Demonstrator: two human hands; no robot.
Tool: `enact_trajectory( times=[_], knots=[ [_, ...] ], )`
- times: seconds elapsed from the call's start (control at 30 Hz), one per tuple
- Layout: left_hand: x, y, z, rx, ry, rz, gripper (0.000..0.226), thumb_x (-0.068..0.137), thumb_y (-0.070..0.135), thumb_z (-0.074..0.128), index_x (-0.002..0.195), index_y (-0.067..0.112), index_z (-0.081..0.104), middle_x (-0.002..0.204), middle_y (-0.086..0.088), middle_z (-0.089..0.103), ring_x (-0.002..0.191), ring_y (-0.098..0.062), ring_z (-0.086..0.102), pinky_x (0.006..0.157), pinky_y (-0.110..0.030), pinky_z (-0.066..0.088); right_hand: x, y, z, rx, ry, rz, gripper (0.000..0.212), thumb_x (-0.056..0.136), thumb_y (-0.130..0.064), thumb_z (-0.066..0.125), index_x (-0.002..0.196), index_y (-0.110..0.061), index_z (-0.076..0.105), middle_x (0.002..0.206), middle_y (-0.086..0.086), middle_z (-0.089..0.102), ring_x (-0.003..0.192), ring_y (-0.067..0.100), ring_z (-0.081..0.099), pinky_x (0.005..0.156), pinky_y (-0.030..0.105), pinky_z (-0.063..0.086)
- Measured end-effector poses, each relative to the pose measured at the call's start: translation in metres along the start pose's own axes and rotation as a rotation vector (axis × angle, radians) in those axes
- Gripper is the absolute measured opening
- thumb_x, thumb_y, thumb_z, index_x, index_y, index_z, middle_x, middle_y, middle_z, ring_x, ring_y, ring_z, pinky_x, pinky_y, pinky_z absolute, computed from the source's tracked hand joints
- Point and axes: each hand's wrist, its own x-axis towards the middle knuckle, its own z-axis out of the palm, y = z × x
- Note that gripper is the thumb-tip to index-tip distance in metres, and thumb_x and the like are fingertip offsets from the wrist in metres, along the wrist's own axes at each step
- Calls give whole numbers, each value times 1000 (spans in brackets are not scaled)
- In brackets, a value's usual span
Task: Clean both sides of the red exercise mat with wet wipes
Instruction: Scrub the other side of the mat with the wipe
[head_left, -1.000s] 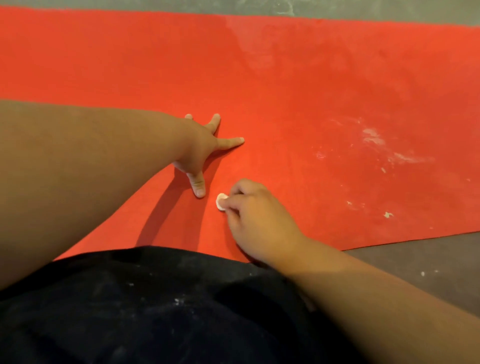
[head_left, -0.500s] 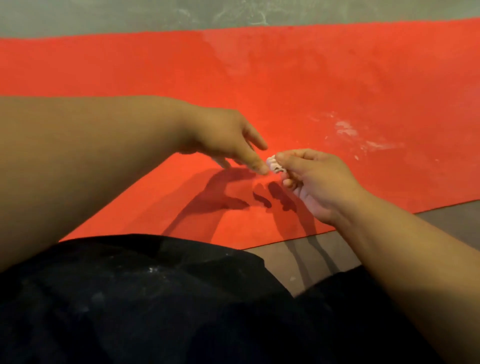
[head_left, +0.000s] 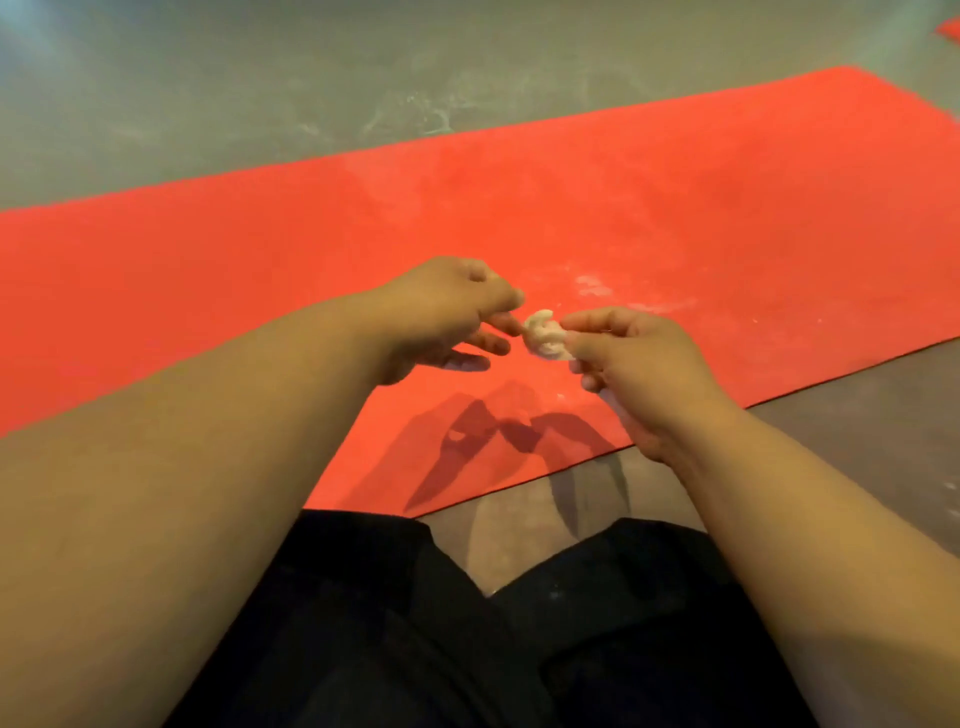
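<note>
The grey concrete floor (head_left: 260, 104) carries everything here, and the red exercise mat (head_left: 675, 218) lies flat on it, spread out full so that one whole side faces up for wiping. Its far long edge runs across the upper part of the view, and its near long edge slants down towards the person's dark-clothed legs (head_left: 415, 649). The legs are at that near edge, the left one overlapping the mat, a position that looks chosen to keep the surface within arm's reach. Both arms stretch forward over the mat's near edge, with the hands lifted clear of it, as their shadows on the red below show. The right hand (head_left: 634, 358) has a narrow grip, thumb and fingertips pinched on a small crumpled wet wipe (head_left: 543, 338) held in the air between the two hands. The left hand (head_left: 447, 312) reaches in from the other side with loosely bent fingers, one fingertip at the wad's left edge. I cannot tell whether its grip has closed on the wipe. The wad looks bunched tight, so the two-handed hold is probably meant to pull it open or refold it to a fresher face. Just beyond the hands, whitish smears (head_left: 592, 286) mark the mat, so this side looks only partly clean.
</note>
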Motion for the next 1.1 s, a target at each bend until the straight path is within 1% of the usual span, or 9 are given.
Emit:
enact_trajectory(
  times=[0.07,0.13,0.33,0.43,0.53,0.67,0.83,0.97,1.1],
  knots=[
    [0,-9,7,18,-31,-12,18,84,32,71,92,22,59,91,-2,68,77,-12,64,66,-28,53,8,-1,3,82,-22,5,12,85,-4,63,79,-14,64,63,-1,56,54,10,47,48,20,37],
    [3,-17,13,31,-29,-20,15,80,22,76,89,19,64,83,-1,65,74,-10,62,65,-24,53,13,-1,9,94,-42,3,14,87,-8,63,76,-15,65,59,-4,56,53,9,45,49,22,37],
    [19,-15,8,-183,46,2,12,87,8,66,95,16,70,80,4,65,67,-6,58,61,-19,52,28,3,12,-124,-17,-36,17,84,-13,66,68,-18,65,64,-1,62,54,12,43,53,29,33],
    [28,-14,9,-300,140,-22,20,85,2,66,98,17,62,81,-1,68,64,-10,62,63,-23,52,33,3,12,-103,-49,-20,16,82,-6,64,72,-18,65,68,-1,65,47,1,45,50,21,33],
    [35,-17,12,-257,207,-5,16,83,4,69,85,16,58,77,-3,67,65,-12,64,65,-25,51,36,5,11,-54,-66,27,11,78,-6,66,75,-17,69,74,3,69,48,4,44,45,18,32],
    [38,-18,17,-215,201,7,10,88,5,65,84,14,64,77,-3,63,64,-11,58,66,-25,50,41,11,8,-125,-16,5,8,78,-14,69,72,-12,72,69,-2,69,40,-5,45,52,23,31],
    [45,-22,17,-182,441,24,10,88,10,64,84,19,62,73,-1,60,64,-15,57,64,-30,52,41,12,8,-75,4,47,15,83,-19,70,74,-7,71,64,2,60,38,1,41,38,14,32],
    [38,-20,21,-155,236,-22,21,84,35,71,87,14,69,81,2,69,69,-9,59,62,-22,47,43,14,7,-26,-9,42,22,84,-25,68,64,-18,69,71,-1,66,55,11,40,49,25,31],
    [37,-20,17,-154,209,-31,7,84,12,71,79,16,68,74,-1,64,68,-12,55,62,-23,47,42,11,8,-3,-40,57,19,88,-20,62,70,-17,67,75,1,65,58,13,40,48,24,30]
  ],
)
